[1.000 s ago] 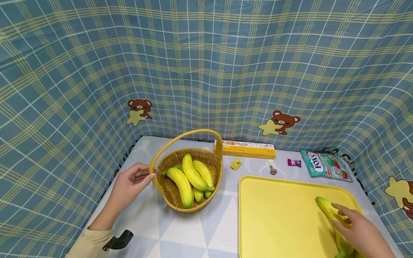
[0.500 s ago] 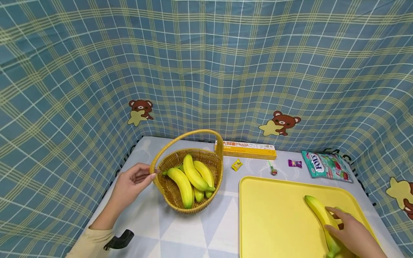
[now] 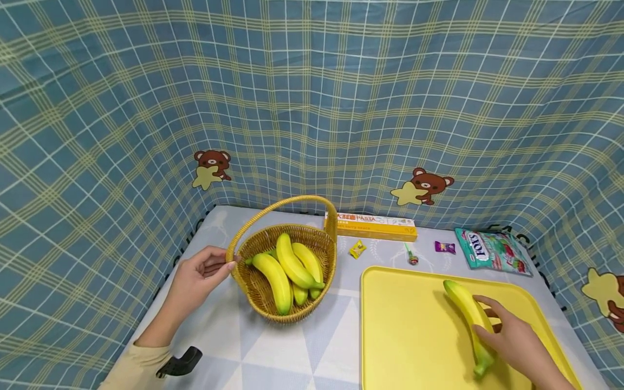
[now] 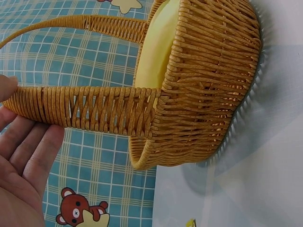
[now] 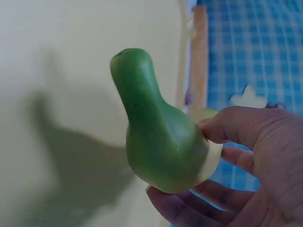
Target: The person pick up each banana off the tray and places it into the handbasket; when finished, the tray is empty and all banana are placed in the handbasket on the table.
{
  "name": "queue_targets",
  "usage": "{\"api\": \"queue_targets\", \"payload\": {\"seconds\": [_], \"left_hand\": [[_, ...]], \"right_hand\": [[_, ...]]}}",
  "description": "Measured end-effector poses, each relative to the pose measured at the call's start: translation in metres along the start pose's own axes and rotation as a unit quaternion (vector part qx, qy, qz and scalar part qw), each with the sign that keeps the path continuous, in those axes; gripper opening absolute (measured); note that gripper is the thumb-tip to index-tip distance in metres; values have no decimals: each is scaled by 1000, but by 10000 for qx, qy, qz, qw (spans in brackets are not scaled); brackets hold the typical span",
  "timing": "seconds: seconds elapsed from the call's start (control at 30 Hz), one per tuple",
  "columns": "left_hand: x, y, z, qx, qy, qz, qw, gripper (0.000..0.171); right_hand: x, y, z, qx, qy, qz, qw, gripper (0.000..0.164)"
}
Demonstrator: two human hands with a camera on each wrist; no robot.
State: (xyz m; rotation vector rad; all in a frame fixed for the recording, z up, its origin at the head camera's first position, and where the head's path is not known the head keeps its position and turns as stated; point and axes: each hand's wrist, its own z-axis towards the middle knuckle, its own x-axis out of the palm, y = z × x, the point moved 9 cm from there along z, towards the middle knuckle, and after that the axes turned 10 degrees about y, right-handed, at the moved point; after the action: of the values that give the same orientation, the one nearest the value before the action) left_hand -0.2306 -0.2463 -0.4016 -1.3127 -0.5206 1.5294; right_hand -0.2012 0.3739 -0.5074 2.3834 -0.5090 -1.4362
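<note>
My left hand (image 3: 197,279) grips the side of the handle of a wicker basket (image 3: 258,303); in the left wrist view the thumb and fingers lie on either side of that woven handle (image 4: 94,109). Several yellow bananas (image 3: 275,281) lie inside the basket. Over a yellow tray (image 3: 409,330) at the right, my right hand (image 3: 517,336) holds a single banana (image 3: 465,314) with green ends. The right wrist view shows the green stem end of this banana (image 5: 151,123) up close, thumb on one side and fingers on the other, its shadow falling on the tray.
Behind the tray lie a yellow-wrapped candy (image 3: 357,249), a lollipop (image 3: 411,255), a purple-wrapped candy (image 3: 444,247) and a teal FOX'S candy bag (image 3: 492,252). A pasta box (image 3: 375,227) sits by the checked curtain (image 3: 302,108) at the back.
My right hand has moved left and away from me over the tray, carrying the banana with it. The left hand stays on the basket handle.
</note>
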Motion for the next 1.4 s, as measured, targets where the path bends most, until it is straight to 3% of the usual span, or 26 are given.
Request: {"api": "queue_targets", "payload": {"seconds": [0.27, 0.53, 0.87, 1.07, 1.4], "left_hand": [[-1, 1, 0, 27, 8, 2, 10000, 13], [1, 2, 2, 45, 58, -13, 10000, 12], [1, 1, 0, 76, 56, 17, 10000, 12], [0, 0, 0, 79, 58, 35, 9999, 12], [0, 0, 1, 41, 18, 58, 10000, 12]], "right_hand": [[-6, 96, 6, -993, -437, 0, 9941, 67], [-3, 202, 18, -2066, -694, 27, 9760, 58], [17, 313, 52, -2626, -668, -327, 9620, 56], [35, 353, 79, -2616, -653, -720, 9603, 55], [53, 374, 118, -2390, -419, -1015, 9648, 55]]}}
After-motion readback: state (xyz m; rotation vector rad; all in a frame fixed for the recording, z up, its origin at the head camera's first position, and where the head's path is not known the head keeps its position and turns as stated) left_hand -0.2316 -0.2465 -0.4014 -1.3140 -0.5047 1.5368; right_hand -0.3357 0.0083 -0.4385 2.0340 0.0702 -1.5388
